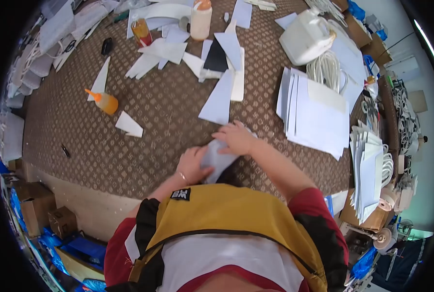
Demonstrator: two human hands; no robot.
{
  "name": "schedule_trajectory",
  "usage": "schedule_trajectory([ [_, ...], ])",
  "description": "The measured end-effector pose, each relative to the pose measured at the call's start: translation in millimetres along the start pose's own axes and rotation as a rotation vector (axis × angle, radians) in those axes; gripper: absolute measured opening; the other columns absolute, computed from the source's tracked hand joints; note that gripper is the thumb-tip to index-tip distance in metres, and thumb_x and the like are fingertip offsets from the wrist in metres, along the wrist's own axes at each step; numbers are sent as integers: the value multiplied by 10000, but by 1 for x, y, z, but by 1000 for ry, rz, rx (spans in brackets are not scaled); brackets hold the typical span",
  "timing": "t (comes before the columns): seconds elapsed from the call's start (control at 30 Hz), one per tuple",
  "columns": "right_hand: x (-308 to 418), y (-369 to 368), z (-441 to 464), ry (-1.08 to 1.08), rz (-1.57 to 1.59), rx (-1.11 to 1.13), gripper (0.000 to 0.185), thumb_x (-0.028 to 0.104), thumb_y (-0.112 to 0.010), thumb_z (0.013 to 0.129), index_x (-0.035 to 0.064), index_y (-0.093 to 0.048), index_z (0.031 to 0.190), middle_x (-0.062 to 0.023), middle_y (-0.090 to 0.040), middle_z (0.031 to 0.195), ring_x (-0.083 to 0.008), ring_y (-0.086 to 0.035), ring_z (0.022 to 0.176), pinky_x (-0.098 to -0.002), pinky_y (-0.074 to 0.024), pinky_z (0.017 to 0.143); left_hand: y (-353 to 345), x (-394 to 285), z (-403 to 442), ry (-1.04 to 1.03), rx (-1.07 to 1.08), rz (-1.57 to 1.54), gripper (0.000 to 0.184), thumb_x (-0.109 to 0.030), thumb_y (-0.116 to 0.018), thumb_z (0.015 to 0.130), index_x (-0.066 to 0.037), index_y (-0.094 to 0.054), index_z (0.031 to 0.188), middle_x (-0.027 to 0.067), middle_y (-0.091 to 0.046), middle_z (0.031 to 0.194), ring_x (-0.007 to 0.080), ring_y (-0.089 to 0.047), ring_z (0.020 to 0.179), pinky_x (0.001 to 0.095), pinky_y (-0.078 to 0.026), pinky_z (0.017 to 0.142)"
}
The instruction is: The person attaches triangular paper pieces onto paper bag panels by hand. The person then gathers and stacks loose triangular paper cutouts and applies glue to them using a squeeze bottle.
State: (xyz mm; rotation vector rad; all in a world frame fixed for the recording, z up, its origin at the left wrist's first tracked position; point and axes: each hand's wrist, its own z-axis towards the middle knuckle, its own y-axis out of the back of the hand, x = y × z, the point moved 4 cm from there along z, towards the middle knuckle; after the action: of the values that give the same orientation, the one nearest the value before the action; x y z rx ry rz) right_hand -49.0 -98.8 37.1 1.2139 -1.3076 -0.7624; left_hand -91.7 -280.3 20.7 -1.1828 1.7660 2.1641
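A white cut piece of sheet material [219, 159] is at the table's near edge, close to my body. My left hand [192, 163] grips its left side, with the thumb lying over it. My right hand [236, 138] is closed over its far end, fingers bent, and covers part of it. Just beyond my right hand lies a white wedge-shaped piece [218, 100]. A dark piece [216, 57] and more white offcuts [170, 50] lie farther back. Whether the held piece is folded I cannot tell.
An orange-tipped glue bottle [106, 102] lies on the patterned tabletop [153, 112] at left, near a small white offcut [129, 124]. Bottles [201, 20] stand at the back. To the right are a stack of white sheets [319, 112], a white jug [306, 38] and coiled cord [324, 70].
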Motion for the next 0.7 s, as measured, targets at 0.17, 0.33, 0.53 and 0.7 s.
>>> schedule_trajectory([
  [0.17, 12, 12, -26, -101, 27, 35, 531, 423, -663, 736, 109, -576, 1155, -74, -566, 1142, -266, -468, 1121, -427, -324, 978, -11, 1, 4, 29, 176, -10, 584, -371, -709, 697, -46, -546, 1156, 148, -560, 1086, 311, -533, 1020, 412, -426, 871],
  [0.33, 5, -1, -36, -103, 103, -183, 515, 381, -682, 733, 100, -579, 1153, -79, -558, 1199, -244, -475, 1129, -412, -351, 931, -2, 13, 22, -117, 207, -13, 527, -370, -698, 708, -58, -563, 1111, 138, -570, 1085, 319, -539, 1014, 417, -436, 851],
  [0.53, -90, 42, 10, -473, 495, -376, 350, 306, -625, 803, 45, -621, 1035, -161, -638, 948, -319, -611, 864, -400, -475, 750, 83, 94, 155, -83, -423, 108, 280, -170, -663, 743, -40, -566, 971, 185, -575, 1053, 379, -530, 999, 451, -429, 863],
  [0.7, -213, 65, 96, -828, 412, -666, 383, 342, -632, 794, 6, -621, 978, -156, -641, 837, -329, -622, 877, -404, -489, 760, 121, 174, 276, 184, -429, 532, 556, -325, -599, 821, -82, -412, 1285, 171, -447, 1260, 349, -456, 1138, 440, -395, 948],
])
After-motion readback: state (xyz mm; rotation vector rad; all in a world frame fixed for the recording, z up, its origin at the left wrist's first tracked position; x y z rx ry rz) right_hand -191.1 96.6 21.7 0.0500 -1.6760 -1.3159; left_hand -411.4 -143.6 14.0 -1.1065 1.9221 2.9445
